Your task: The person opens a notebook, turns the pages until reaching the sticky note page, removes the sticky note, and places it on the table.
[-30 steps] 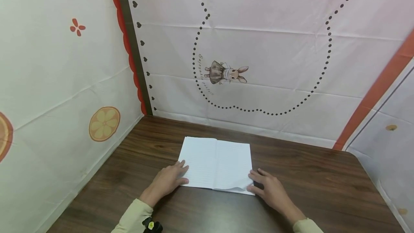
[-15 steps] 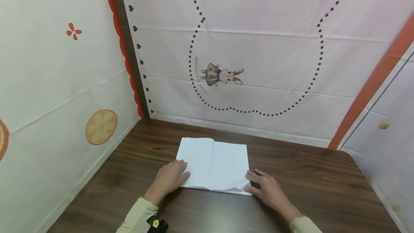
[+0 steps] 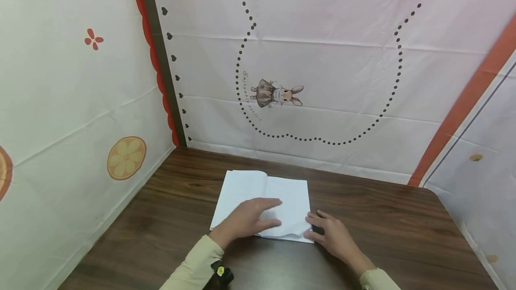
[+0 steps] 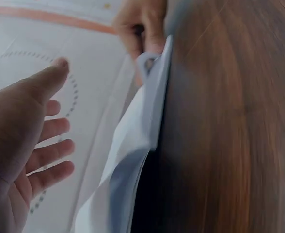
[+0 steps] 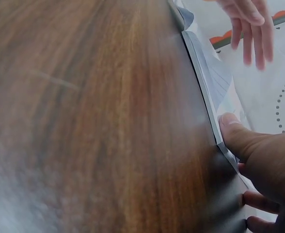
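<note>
An open notebook [image 3: 286,191] with white lined pages lies on the brown table. My left hand [image 3: 247,218] is held over its lower middle, thumb and fingers spread and pointing right, holding nothing. In the left wrist view the left hand [image 4: 26,141] shows space between thumb and fingers. My right hand [image 3: 332,234] rests at the notebook's lower right corner, fingertips along the right edge. In the right wrist view the right thumb [image 5: 232,131] presses on the page edge while other fingertips touch down beside it. The right page's lower edge bulges up slightly.
The wood-grain table [image 3: 387,227] extends around the notebook. White printed cloth [image 3: 330,75] hangs behind it, and another cloth sheet [image 3: 72,102] borders the left side. A black band [image 3: 221,273] with a yellow flower sits at the left cuff.
My left hand has left the notebook's left edge and moved right, over its middle. The right hand stays at the lower right corner. The head view has shifted slightly.
</note>
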`<state>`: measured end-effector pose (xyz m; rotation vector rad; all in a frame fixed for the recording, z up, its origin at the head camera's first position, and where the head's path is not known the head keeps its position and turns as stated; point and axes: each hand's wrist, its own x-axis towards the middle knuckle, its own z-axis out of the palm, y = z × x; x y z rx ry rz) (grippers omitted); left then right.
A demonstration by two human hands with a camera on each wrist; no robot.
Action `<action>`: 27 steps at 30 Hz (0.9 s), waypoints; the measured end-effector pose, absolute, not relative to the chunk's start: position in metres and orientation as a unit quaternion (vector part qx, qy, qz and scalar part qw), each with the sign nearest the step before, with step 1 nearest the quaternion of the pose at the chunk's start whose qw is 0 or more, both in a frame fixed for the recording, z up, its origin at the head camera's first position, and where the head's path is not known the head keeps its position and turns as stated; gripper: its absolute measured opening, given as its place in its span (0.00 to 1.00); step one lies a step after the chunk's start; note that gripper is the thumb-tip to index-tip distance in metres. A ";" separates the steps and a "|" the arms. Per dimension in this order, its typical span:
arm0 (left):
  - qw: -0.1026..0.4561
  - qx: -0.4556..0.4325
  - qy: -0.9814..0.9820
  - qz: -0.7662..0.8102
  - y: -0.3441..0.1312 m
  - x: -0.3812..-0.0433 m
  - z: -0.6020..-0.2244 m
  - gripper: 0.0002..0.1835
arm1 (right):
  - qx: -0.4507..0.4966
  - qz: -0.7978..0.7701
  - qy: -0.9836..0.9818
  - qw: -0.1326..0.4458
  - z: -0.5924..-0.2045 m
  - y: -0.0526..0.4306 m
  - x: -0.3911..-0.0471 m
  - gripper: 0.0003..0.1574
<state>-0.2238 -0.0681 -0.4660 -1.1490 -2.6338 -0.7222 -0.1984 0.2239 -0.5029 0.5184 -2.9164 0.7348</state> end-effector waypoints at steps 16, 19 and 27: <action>0.123 -0.497 -0.854 -0.093 0.001 -0.227 -0.492 0.38 | 0.177 0.247 -0.952 0.039 -0.502 0.226 -0.198 0.32; 0.126 -0.497 -0.854 -0.086 0.004 -0.229 -0.495 0.37 | 0.175 0.246 -0.953 0.036 -0.503 0.226 -0.199 0.32; 0.123 -0.492 -0.859 -0.069 0.011 -0.230 -0.497 0.36 | 0.173 0.246 -0.953 0.036 -0.502 0.226 -0.198 0.32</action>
